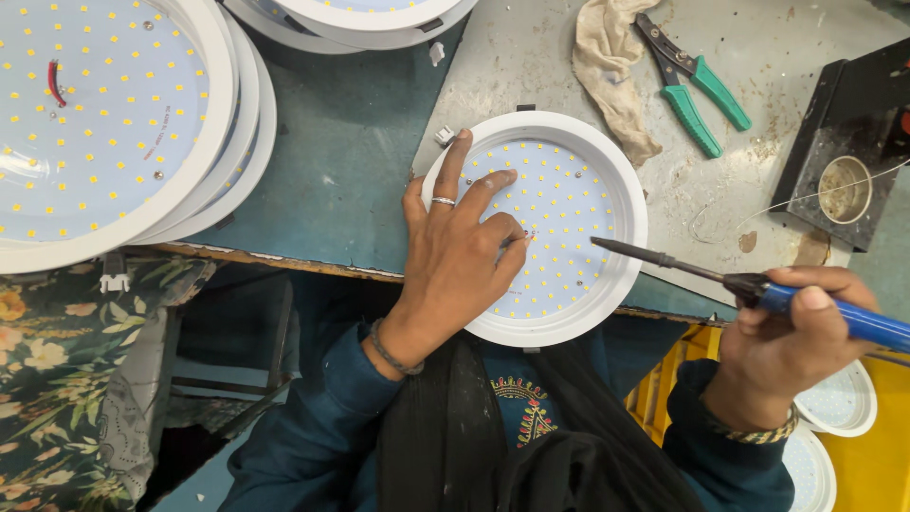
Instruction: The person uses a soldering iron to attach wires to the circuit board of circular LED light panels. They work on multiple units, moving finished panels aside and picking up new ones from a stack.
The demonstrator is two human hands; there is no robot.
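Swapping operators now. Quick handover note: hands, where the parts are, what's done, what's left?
Left hand: flat on the LED panel, fingers spread, pinning it at the bench edge.
Right hand: grips the blue soldering iron; its tip hovers over the panel's right side, not touching.
Nearby: stack of panels at far left, green pliers and a rag behind, solder pot at right, more panels in the yellow bin.
Done: cannot tell whether any joint is made.
Left: iron not yet on the board.

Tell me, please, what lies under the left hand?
The left hand presses on a round white LED panel, whose rows of small yellow diodes show around it. The panel's left part under the palm is hidden.
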